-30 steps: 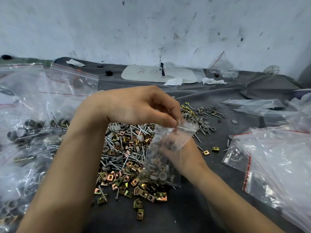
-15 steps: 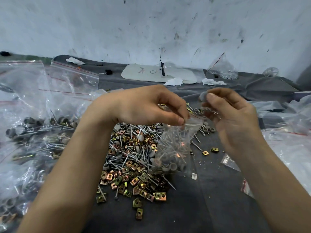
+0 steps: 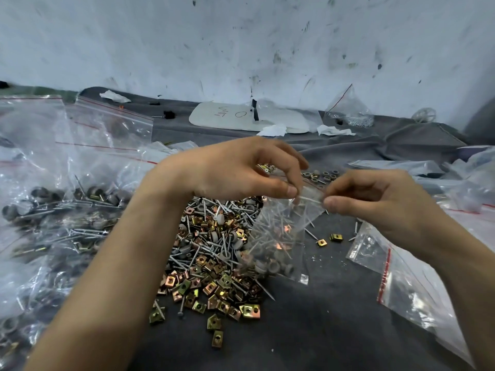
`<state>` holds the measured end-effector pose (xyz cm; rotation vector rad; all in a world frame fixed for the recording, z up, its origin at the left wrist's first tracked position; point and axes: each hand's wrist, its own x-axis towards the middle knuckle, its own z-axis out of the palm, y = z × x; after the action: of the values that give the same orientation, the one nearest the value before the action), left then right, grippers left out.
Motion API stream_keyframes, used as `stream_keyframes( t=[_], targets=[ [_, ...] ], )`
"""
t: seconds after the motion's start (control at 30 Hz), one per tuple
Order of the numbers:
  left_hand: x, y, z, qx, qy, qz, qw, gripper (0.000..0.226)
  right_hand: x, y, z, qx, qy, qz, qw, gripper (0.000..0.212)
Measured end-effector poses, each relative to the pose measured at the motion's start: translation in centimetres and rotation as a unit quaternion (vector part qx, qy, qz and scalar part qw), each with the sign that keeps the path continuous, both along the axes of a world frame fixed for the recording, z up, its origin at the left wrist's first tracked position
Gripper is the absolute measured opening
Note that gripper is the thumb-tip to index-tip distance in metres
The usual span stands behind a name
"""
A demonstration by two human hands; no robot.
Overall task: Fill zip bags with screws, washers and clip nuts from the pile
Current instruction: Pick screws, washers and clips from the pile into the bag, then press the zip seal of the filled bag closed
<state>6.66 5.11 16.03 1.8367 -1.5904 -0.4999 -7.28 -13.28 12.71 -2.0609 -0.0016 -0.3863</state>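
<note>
We have the bag [image 3: 278, 236] by its mouth, hanging over the right edge of the pile [image 3: 214, 250]. The left hand [image 3: 241, 170] pinches one end of the top strip between thumb and forefinger, and the right hand [image 3: 375, 199] pinches the other end the same way, its other fingers curled in. Screws, grey washers and a few clip nuts show through the plastic, so we judge the filling done and the sealing in hand. Next we need to press the strip together along its whole width, with no screw point caught in it, then lay the bag with the full bags [image 3: 53, 210] on the left.

We cannot tell whether the zip is already closed: the strip is a blur between our fingertips. The count inside is unreadable. Whether the bag's bottom rests on the cloth [image 3: 321, 330] is unclear. The empty bags [image 3: 401, 277] at right run out of view.
</note>
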Motion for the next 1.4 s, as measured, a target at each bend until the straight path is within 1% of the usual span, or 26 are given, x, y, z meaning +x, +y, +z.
stream_keyframes(
  t=[0.07, 0.13, 0.2, 0.37, 0.43, 0.53, 0.6, 0.67, 0.8, 0.87, 0.93, 1.03, 1.13, 1.2, 1.3, 1.4],
  targets=[
    [0.2, -0.3, -0.2, 0.002, -0.003, 0.005, 1.0, 0.01, -0.5, -0.5, 0.2, -0.003, 0.0, 0.02, 1.0, 0.022],
    [0.3, -0.4, -0.5, 0.002, -0.001, 0.009, 1.0, 0.008, -0.8, -0.9, 0.1, -0.01, -0.014, 0.013, 1.0, 0.018],
    [0.6, -0.7, -0.8, -0.002, 0.002, 0.025, 1.0, 0.015, -0.9, -1.3, 0.0, -0.016, -0.031, -0.006, 0.999, 0.016],
    [0.6, -1.8, -1.8, -0.039, 0.03, 0.048, 0.998, 0.036, -1.2, -2.5, -0.2, -0.004, -0.041, -0.044, 0.998, 0.028],
    [0.6, -2.3, -2.1, -0.047, 0.03, 0.048, 0.997, 0.04, -1.2, -2.8, -0.2, -0.015, -0.045, -0.05, 0.998, 0.03],
    [0.4, -2.8, -2.4, -0.052, 0.012, 0.036, 0.998, 0.041, -1.0, -3.3, -0.5, -0.054, -0.053, -0.062, 0.995, 0.039],
    [0.2, -2.9, -2.5, -0.058, 0.011, 0.033, 0.998, 0.041, -1.1, -3.5, -0.5, -0.057, -0.049, -0.062, 0.995, 0.038],
    [0.1, -3.1, -2.6, -0.07, 0.014, 0.037, 0.997, 0.039, -1.3, -3.5, -0.7, -0.049, -0.035, -0.055, 0.997, 0.028],
    [-0.1, -3.3, -2.6, -0.068, 0.015, 0.055, 0.996, 0.034, -1.2, -3.2, -0.9, -0.089, -0.008, -0.082, 0.993, 0.009],
    [0.1, -3.2, -2.6, -0.056, -0.002, 0.076, 0.996, 0.02, -1.2, -3.4, -0.9, -0.113, -0.006, -0.09, 0.99, 0.017],
    [0.1, -3.0, -2.5, -0.034, -0.027, 0.088, 0.995, 0.005, -1.3, -3.5, -0.8, -0.135, -0.001, -0.099, 0.986, 0.019],
    [0.2, -3.0, -2.4, -0.035, -0.057, 0.097, 0.993, 0.005, -1.3, -3.5, -0.9, -0.142, 0.004, -0.114, 0.983, 0.021],
    [0.1, -3.1, -2.2, -0.045, -0.083, 0.092, 0.991, 0.006, -1.2, -3.2, -0.9, -0.135, 0.001, -0.117, 0.984, 0.017],
    [-0.2, -3.0, -2.1, -0.046, -0.077, 0.078, 0.993, 0.007, -1.2, -2.8, -0.9, -0.126, 0.006, -0.1, 0.987, 0.015],
    [-0.4, -2.9, -2.0, -0.045, -0.072, 0.076, 0.993, 0.008, -0.9, -2.3, -0.8, -0.151, 0.009, -0.083, 0.985, 0.016],
    [-0.7, -3.0, -2.0, -0.046, -0.055, 0.084, 0.994, 0.009, -0.9, -2.3, -0.7, -0.128, -0.005, -0.088, 0.988, 0.018]
  ],
)
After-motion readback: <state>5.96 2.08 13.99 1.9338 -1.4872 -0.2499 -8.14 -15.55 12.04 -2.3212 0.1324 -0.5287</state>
